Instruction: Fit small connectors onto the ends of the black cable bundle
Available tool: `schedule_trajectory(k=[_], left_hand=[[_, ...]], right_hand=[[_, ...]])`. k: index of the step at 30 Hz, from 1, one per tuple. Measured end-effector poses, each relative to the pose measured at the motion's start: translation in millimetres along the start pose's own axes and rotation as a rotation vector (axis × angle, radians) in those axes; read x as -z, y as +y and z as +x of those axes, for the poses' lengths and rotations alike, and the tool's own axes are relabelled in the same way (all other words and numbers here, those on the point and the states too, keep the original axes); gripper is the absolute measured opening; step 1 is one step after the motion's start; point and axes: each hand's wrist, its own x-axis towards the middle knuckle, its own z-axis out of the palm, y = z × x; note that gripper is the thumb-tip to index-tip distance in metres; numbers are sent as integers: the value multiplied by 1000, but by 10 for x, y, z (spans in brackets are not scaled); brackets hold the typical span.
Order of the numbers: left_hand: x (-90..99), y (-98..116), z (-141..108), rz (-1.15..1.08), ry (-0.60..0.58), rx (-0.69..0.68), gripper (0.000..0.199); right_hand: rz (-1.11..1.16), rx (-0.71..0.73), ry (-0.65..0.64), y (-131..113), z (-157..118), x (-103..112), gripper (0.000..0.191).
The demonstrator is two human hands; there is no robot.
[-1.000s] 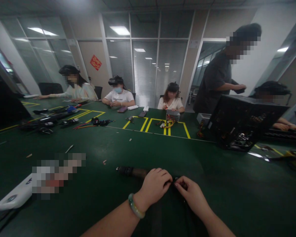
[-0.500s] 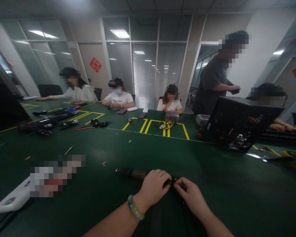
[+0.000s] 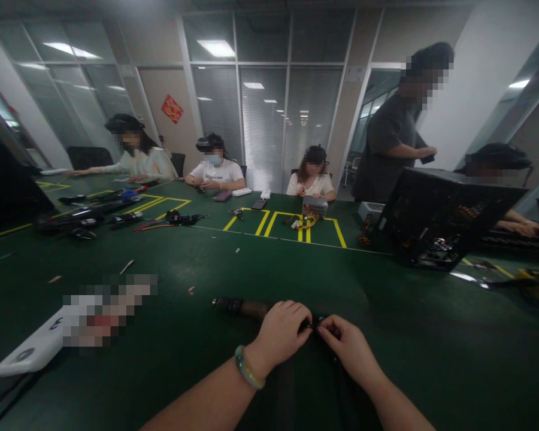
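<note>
A dark sleeved cable (image 3: 251,309) lies across the green table in front of me, its small shiny tip pointing left. My left hand (image 3: 284,329), with a green bangle at the wrist, is closed over the cable's right part. Close beside it, my right hand (image 3: 348,347) pinches a dark piece of the cable between thumb and fingertips. The fingertips of both hands nearly meet. What exactly lies between them is too dark and small to make out. Dark strands run down toward me below the right hand.
A white power strip (image 3: 31,353) lies at left. A black computer case (image 3: 449,215) stands at right. Behind are cable bundles (image 3: 175,218) and a metal box with coloured wires (image 3: 314,206). Several people sit across the table (image 3: 184,251); one person (image 3: 386,137) stands at right.
The view has tilted slightly, so the background sits a little higher. Both hands keep nearly the same place and hold on the cable.
</note>
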Motion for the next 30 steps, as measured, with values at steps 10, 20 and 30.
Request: schedule_trajectory(k=[10,20,30], left_hand=[[-4,9,-4,-16,5,-12,12],[-29,6,11,-22,7,-24,13],[-29,-8,17,14,-25,-30,8]], right_hand=[[-7,18,7,21,17,-1,18],[3,3,30,42,32,-22,17],[17,18,9,20,19,-13,16]])
